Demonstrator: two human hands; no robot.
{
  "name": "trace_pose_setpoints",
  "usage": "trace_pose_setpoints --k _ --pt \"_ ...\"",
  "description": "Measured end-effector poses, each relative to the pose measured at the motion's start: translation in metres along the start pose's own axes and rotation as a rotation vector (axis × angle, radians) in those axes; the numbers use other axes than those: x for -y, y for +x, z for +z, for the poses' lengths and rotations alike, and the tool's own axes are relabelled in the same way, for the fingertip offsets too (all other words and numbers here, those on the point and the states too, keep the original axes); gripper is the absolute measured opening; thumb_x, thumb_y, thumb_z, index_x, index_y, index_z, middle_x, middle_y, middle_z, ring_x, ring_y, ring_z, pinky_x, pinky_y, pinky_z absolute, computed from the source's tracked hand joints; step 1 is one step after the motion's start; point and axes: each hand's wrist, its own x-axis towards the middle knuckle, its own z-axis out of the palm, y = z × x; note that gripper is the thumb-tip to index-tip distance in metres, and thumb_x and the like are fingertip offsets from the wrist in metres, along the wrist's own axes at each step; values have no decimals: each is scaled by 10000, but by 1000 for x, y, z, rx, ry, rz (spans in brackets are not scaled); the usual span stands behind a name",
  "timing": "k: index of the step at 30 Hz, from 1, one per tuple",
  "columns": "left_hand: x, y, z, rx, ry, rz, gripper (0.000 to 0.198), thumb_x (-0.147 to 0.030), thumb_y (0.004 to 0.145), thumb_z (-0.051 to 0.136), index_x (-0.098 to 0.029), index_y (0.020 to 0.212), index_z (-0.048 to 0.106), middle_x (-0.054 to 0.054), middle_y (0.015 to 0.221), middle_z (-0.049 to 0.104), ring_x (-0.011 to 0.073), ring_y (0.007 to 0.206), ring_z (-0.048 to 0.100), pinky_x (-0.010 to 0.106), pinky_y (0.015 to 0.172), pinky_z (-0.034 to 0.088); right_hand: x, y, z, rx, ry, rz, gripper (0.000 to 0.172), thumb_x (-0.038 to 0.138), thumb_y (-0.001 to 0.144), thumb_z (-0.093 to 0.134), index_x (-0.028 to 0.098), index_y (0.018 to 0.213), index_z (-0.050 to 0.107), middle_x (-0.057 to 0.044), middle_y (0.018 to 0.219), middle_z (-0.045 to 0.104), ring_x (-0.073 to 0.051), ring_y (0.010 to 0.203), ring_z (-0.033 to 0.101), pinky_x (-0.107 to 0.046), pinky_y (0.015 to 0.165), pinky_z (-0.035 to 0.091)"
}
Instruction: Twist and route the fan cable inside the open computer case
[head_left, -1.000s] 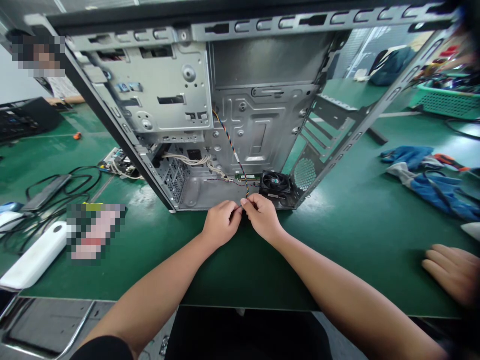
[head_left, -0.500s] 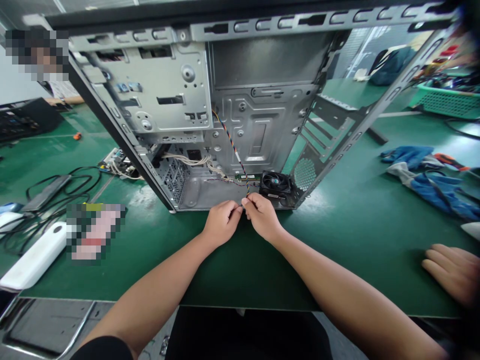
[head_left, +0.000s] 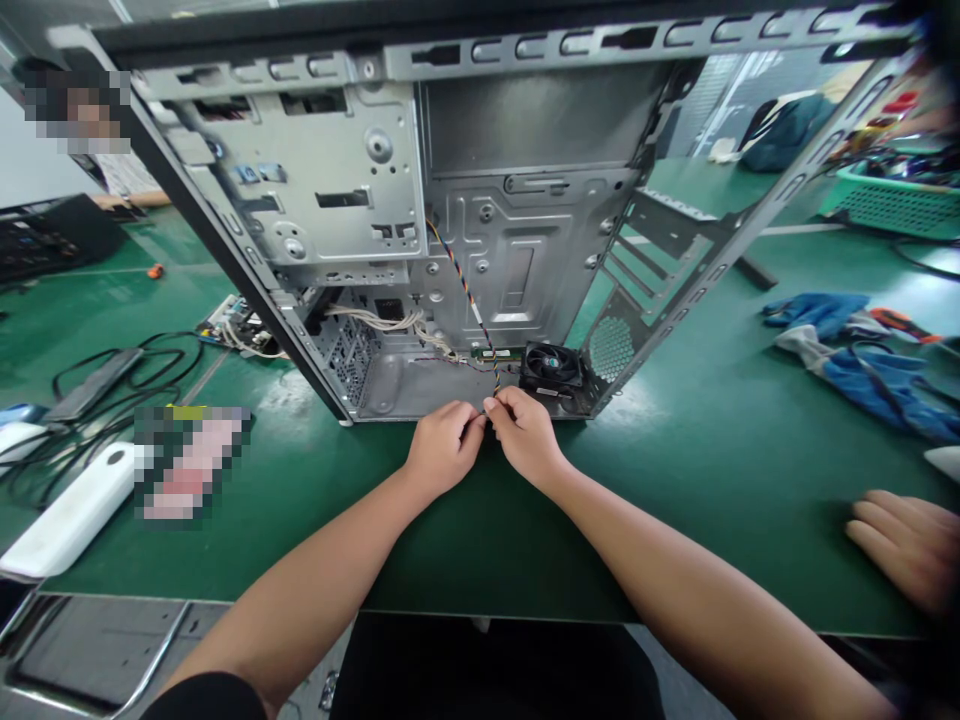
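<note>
An open computer case point(head_left: 517, 270) stands upright on the green table in front of me. From its drive cage point(head_left: 337, 170) a twisted multicoloured cable point(head_left: 465, 285) runs down to my hands at the case's lower front edge. My left hand point(head_left: 448, 447) and my right hand point(head_left: 525, 430) meet there, fingertips pinched on the cable's lower end. The fingers hide that end. Just behind my right hand, a black cooling fan point(head_left: 551, 368) and a green memory stick point(head_left: 495, 354) lie on the case floor. White wires point(head_left: 390, 320) hang inside at the left.
At the right are blue gloves point(head_left: 892, 370), a green basket point(head_left: 900, 195) of parts and another person's hand point(head_left: 904, 540). A white power strip point(head_left: 75, 515), black cords point(head_left: 97, 380) and a small circuit board point(head_left: 236, 325) lie left. Another person sits at the far left.
My hands stay pinched on the cable at nearly the same spot. The view has shifted very slightly; nothing else has visibly moved.
</note>
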Motion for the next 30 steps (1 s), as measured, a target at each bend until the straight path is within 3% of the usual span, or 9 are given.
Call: trace_pose_setpoints --k 11,21,30 --pt "0 5 -2 67 -169 -68 283 -295 947 427 -181 712 536 -8 663 561 133 645 528 261 628 379 4 2 -3 54 60 5 269 359 888 452 229 657 409 31 592 467 -134 572 470 -274 583 360" --pt "-2 1 -1 7 -34 -24 213 -254 897 469 -187 702 518 -2 650 533 139 616 487 271 607 358 2 1 -1 -32 19 5 289 367 853 533 220 618 453 30 582 465 -130 559 420 -280 562 334" --pt "0 5 -2 60 -180 -107 256 -292 910 473 -182 686 532 -12 630 558 129 614 515 257 605 376 -1 2 -1 47 92 40 286 352 883 475 223 632 435 31 566 485 -128 543 465 -272 568 362"
